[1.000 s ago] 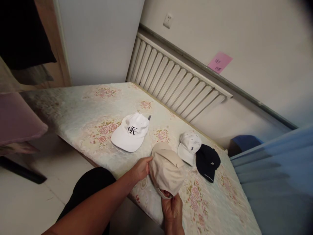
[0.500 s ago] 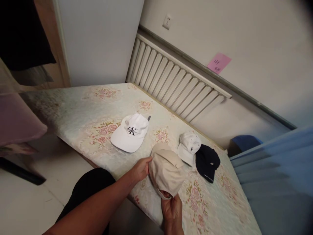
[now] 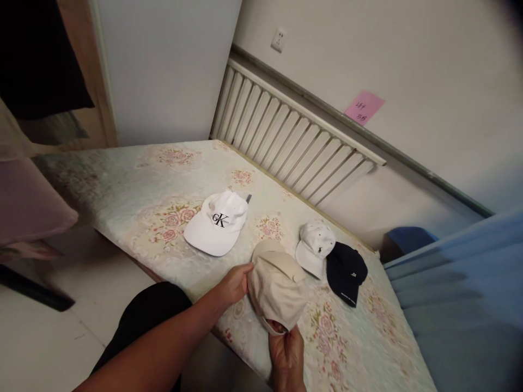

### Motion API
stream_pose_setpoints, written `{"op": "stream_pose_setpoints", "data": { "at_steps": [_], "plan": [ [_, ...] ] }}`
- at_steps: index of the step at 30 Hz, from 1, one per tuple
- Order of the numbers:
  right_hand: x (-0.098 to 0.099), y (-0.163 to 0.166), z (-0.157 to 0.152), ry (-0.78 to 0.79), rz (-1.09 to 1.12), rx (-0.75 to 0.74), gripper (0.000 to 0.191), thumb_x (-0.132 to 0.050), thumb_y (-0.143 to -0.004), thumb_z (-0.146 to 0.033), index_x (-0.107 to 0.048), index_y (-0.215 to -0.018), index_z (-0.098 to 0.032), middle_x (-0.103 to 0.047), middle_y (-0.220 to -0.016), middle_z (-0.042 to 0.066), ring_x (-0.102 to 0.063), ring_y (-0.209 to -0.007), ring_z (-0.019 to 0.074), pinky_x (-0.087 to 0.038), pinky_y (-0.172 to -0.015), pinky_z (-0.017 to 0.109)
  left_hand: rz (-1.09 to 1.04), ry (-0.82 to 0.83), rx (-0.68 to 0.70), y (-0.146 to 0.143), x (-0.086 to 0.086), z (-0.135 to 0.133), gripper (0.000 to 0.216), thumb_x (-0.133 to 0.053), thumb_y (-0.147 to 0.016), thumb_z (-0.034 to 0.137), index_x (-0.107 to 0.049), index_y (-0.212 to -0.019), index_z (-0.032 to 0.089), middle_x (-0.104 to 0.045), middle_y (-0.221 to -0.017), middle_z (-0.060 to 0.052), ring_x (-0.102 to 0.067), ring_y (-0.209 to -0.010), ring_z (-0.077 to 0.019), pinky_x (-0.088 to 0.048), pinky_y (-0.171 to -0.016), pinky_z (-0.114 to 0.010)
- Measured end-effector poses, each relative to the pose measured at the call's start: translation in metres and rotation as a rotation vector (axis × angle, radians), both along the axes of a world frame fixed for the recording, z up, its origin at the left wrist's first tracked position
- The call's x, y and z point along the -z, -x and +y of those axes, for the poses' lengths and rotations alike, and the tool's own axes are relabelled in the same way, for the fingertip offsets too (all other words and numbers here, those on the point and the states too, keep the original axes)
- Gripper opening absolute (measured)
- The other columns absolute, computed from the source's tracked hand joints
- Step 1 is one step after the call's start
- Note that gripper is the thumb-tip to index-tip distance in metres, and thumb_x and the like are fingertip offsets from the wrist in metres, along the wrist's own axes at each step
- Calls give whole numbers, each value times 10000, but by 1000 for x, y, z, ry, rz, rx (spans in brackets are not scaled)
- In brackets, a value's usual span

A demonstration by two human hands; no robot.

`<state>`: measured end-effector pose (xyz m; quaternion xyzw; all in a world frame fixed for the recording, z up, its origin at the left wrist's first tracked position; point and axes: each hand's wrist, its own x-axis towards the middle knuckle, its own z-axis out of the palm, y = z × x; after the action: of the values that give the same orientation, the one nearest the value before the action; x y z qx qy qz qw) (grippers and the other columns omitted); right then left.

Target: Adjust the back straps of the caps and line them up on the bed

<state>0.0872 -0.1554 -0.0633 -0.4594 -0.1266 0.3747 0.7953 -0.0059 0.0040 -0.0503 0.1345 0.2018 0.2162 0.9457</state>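
A beige baseball cap point(image 3: 274, 288) is held between my two hands over the near edge of the flowered surface. My left hand point(image 3: 236, 284) grips its left side, thumb on the outside. My right hand point(image 3: 286, 351) grips the back strap at the lower edge; some of its fingers are hidden inside the cap. To the left lies a white cap point(image 3: 220, 222) with black letters on its front. Beyond the beige cap, at the right, a smaller white cap point(image 3: 316, 245) rests against a dark navy cap point(image 3: 347, 272).
The caps lie on a flower-patterned cover point(image 3: 212, 169). Behind it stands a white radiator point(image 3: 281, 130) under a wall with a pink note point(image 3: 365, 107). A blue curtain point(image 3: 466, 294) hangs at the right. My dark-clothed knee point(image 3: 153, 305) is near the front edge.
Almost nothing differs. The view has shifted very slightly, and both hands keep hold of the beige cap in the same place.
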Motion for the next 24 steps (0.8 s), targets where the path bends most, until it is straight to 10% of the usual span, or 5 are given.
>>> {"op": "stream_pose_setpoints", "data": {
  "at_steps": [24],
  "plan": [
    [-10, 4, 2, -16, 110, 8, 490, -606, -757, -218, -550, -1244, -232, -675, -1129, 50, -630, -844, 146, -551, -632, 286, 35, -21, 2, 2, -7, -2, 274, -466, -868, 182, -630, -1060, 76, -741, -886, -127, -635, -1061, -251, -424, -968, -336]
  ]
}}
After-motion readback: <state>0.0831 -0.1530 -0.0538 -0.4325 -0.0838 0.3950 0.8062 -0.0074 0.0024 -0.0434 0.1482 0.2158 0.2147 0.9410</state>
